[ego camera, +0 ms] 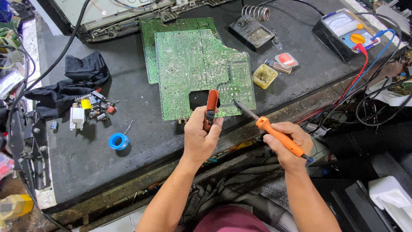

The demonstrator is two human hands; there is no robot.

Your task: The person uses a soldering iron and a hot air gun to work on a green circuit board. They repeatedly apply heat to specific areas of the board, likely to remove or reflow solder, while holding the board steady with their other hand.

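Circuit board [195,68] flanked by loose components [92,109], solder spool [118,141], flux tin [265,76].

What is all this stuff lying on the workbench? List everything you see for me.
circuit boards: two, green, overlapping, bench centre
desoldering pump: one, orange and black, in the left hand, over the board's near edge
soldering iron: one, orange handle, in the right hand, tip at the board
iron stand: one, black with a coil, behind the boards
flux tin: one, yellowish, right of the boards
multimeter: one, black, red and blue leads, far right
solder spool: one, blue, front left
loose parts: a small pile, mixed colours, left
cloth: one, black, left
left hand: gripping the pump
right hand: gripping the iron
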